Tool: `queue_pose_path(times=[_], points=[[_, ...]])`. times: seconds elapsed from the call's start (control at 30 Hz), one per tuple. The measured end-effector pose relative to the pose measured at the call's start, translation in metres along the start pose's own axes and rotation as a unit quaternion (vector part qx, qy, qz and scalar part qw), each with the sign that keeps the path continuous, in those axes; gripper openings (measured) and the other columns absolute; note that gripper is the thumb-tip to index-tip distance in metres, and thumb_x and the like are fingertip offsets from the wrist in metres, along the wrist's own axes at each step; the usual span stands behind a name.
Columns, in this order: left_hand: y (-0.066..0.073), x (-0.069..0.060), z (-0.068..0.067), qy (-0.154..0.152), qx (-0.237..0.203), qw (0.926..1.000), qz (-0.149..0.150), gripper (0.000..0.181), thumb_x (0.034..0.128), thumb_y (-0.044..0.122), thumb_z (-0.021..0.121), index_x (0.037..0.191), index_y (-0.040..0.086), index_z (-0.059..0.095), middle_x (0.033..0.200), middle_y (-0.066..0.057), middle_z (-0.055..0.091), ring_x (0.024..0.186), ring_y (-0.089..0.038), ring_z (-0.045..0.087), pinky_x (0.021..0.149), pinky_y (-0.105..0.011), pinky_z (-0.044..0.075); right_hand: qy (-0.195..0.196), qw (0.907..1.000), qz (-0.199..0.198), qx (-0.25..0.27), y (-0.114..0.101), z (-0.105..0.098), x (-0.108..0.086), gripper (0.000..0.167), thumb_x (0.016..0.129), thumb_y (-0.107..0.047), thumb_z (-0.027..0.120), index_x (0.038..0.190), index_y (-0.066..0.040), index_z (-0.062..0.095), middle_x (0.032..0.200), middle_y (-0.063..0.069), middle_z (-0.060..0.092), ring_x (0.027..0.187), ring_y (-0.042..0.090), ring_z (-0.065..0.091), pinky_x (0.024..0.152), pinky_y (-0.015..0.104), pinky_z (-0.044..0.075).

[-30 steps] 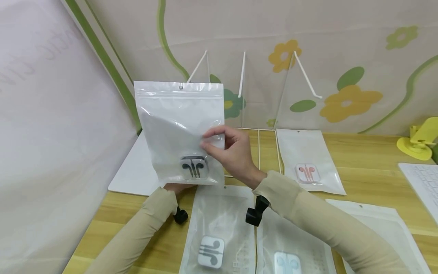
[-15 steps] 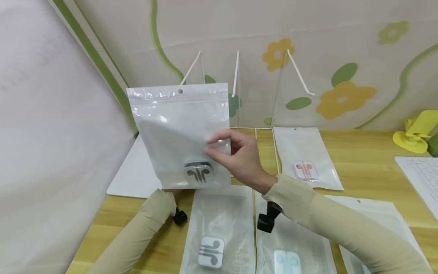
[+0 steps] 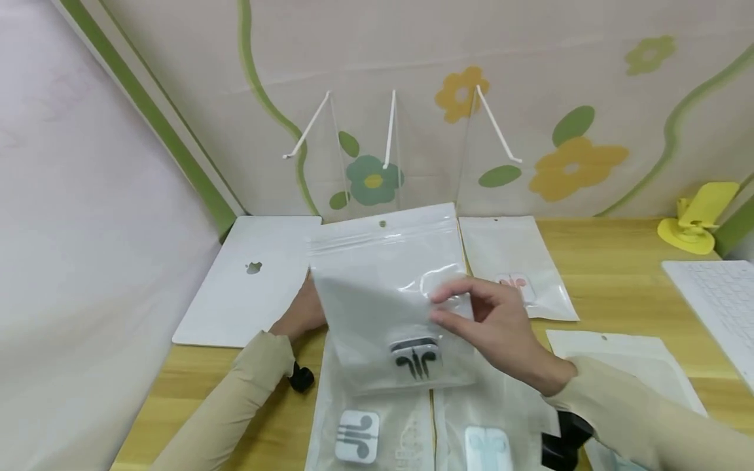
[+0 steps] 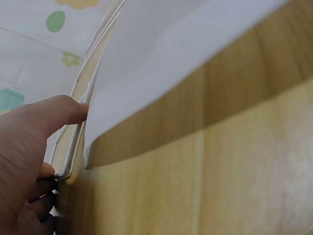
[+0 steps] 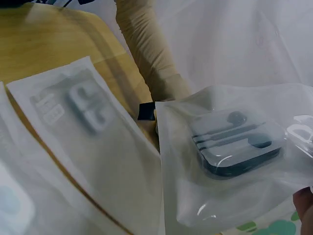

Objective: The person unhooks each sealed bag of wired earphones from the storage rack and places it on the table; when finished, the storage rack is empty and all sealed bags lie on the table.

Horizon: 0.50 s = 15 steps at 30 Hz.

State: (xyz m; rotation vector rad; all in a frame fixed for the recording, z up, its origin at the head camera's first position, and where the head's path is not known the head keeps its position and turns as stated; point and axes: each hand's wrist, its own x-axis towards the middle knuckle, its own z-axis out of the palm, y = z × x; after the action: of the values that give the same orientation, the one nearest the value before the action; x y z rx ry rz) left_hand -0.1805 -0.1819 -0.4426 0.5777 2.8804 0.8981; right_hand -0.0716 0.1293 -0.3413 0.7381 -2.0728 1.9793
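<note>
My right hand (image 3: pixel 501 327) pinches the right edge of a white zip bag (image 3: pixel 371 281) between thumb and index finger. Inside its lower part sits a clear case (image 3: pixel 415 358) of dark wired earphones, seen close in the right wrist view as a case (image 5: pixel 239 142). The bag hangs tilted above the table, hiding the fingers of my left hand (image 3: pixel 303 311) from the head view. In the left wrist view, the left hand (image 4: pixel 24 147) grips a white wire rack (image 4: pixel 73 142), thumb on top and fingers curled below. Three white hooks (image 3: pixel 303 134) stand up behind the bag.
Two bags lie in front, with grey earphones (image 3: pixel 357 437) and pale blue earphones (image 3: pixel 487 450). Another bag (image 3: pixel 501 242) with pink earphones is at the back, one more (image 3: pixel 624 347) at right. A silver laptop (image 3: pixel 247 281), keyboard (image 3: pixel 713 294) and yellow stand (image 3: pixel 695 222) flank them.
My right hand has carried the zip bag right and down, away from the left hook, uncovering that hook and more of the laptop. The left hand stays in place, its wrist now more visible.
</note>
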Motion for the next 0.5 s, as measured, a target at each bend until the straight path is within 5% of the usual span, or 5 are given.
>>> queue_pose_path(times=[0.07, 0.17, 0.33, 0.4, 0.5], points=[[0.002, 0.004, 0.001, -0.014, 0.026, 0.9995, -0.009, 0.069, 0.0891, 0.039, 0.063, 0.143, 0.001, 0.041, 0.146, -0.018, 0.044, 0.135, -0.035, 0.042, 0.111, -0.055, 0.035, 0.021, 0.9997, 0.005, -0.007, -0.001, -0.014, -0.011, 0.023, 0.076, 0.013, 0.073, 0.094, 0.001, 0.069, 0.094, -0.006, 0.07, 0.077, 0.001, 0.058, 0.066, 0.011, 0.046], [0.005, 0.007, 0.0, -0.038, 0.043, 0.9979, -0.029, 0.089, 0.084, 0.047, 0.069, 0.15, 0.002, 0.031, 0.158, -0.016, 0.028, 0.146, -0.035, 0.026, 0.116, -0.056, 0.026, 0.054, 0.9983, 0.011, -0.021, -0.001, -0.037, -0.023, 0.026, 0.075, 0.017, 0.072, 0.094, 0.0, 0.07, 0.094, -0.006, 0.071, 0.062, -0.001, 0.05, 0.057, 0.011, 0.042], [0.006, 0.007, 0.0, -0.045, 0.048, 0.9972, -0.034, 0.091, 0.0839, 0.047, 0.07, 0.149, -0.002, 0.03, 0.158, -0.018, 0.025, 0.146, -0.037, 0.024, 0.117, -0.055, 0.025, 0.102, 0.9918, 0.028, -0.071, -0.004, -0.078, -0.04, 0.029, 0.074, 0.021, 0.069, 0.097, 0.003, 0.07, 0.096, -0.006, 0.072, 0.062, 0.002, 0.047, 0.049, 0.015, 0.037], [0.005, 0.008, 0.001, -0.045, 0.048, 0.9972, -0.035, 0.091, 0.0837, 0.047, 0.07, 0.149, -0.002, 0.03, 0.158, -0.018, 0.025, 0.147, -0.036, 0.024, 0.117, -0.055, 0.025, 0.12, 0.9827, 0.052, -0.131, -0.006, -0.095, -0.046, 0.029, 0.076, 0.018, 0.07, 0.1, 0.001, 0.07, 0.098, -0.009, 0.072, 0.078, 0.001, 0.055, 0.062, 0.01, 0.042], [0.003, 0.008, 0.002, -0.047, 0.05, 0.997, -0.035, 0.091, 0.0839, 0.048, 0.069, 0.149, -0.002, 0.03, 0.159, -0.017, 0.025, 0.147, -0.035, 0.023, 0.118, -0.055, 0.023, 0.141, 0.9578, 0.087, -0.235, -0.013, -0.118, -0.052, 0.03, 0.077, 0.013, 0.072, 0.102, -0.003, 0.071, 0.097, -0.017, 0.071, 0.062, 0.001, 0.049, 0.051, 0.015, 0.038]])
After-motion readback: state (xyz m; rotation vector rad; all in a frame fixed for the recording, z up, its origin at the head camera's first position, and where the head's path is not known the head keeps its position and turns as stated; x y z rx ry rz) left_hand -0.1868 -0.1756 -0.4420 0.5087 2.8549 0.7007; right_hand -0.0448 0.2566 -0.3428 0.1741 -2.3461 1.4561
